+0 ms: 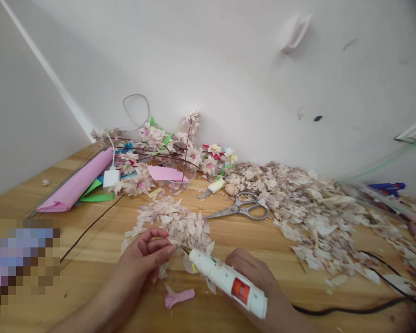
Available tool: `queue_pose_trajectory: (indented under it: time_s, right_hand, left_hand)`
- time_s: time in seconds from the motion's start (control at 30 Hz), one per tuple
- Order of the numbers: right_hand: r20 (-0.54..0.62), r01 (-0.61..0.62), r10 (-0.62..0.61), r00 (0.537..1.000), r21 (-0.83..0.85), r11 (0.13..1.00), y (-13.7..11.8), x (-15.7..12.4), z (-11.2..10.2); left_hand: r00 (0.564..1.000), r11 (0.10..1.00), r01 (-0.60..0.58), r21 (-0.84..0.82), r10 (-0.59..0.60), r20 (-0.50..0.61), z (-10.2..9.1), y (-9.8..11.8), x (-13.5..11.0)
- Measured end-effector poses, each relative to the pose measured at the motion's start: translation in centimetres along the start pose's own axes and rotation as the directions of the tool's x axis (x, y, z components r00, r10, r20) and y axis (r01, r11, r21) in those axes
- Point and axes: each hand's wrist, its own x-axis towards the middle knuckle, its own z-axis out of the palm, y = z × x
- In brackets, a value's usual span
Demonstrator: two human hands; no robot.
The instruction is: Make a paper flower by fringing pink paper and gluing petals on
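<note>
My left hand (145, 252) pinches a small pale paper petal (174, 242) between its fingertips. My right hand (251, 270) grips a white hot glue gun (227, 280), whose metal nozzle (185, 249) points at that petal and almost reaches it. Just beyond both hands lies a heap of pale pink paper petals (169, 222). Below the hands rests a crumpled pink paper scrap (178, 297). Steel scissors (241, 208) lie open on the wooden table (90, 231), right of the heap.
A large drift of pale petals (308, 212) covers the right of the table. Paper-flower branches (166, 152) lean against the wall at the back, beside rolled pink paper (76, 182) and a white charger (111, 178). A black cable (350, 310) crosses the front right. A blurred patch hides the lower left.
</note>
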Motion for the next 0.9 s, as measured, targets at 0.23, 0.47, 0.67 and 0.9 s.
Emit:
queue_pose_trajectory:
  time_s: [0.23, 0.47, 0.67, 0.9]
  right_hand:
    - [-0.008, 0.009, -0.009, 1.0, -0.01, 1.0, 0.11, -0.02, 0.1]
    - [-0.001, 0.01, -0.01, 1.0, -0.004, 1.0, 0.22, -0.07, 0.18]
    - [-0.004, 0.0, 0.001, 1.0, 0.01, 1.0, 0.11, -0.03, 0.1]
    - [-0.01, -0.006, 0.006, 1.0, 0.007, 1.0, 0.22, -0.1, 0.17]
  left_hand:
    - [1.0, 1.0, 0.004, -0.002, -0.004, 0.007, 0.05, 0.02, 0.03]
    - [1.0, 1.0, -0.004, -0.013, 0.004, 0.004, -0.07, -0.18, 0.16]
    - [1.0, 1.0, 0.009, -0.016, -0.009, -0.004, 0.01, 0.0, -0.06]
    - [1.0, 1.0, 0.009, -0.015, -0.009, 0.009, -0.11, -0.08, 0.0]
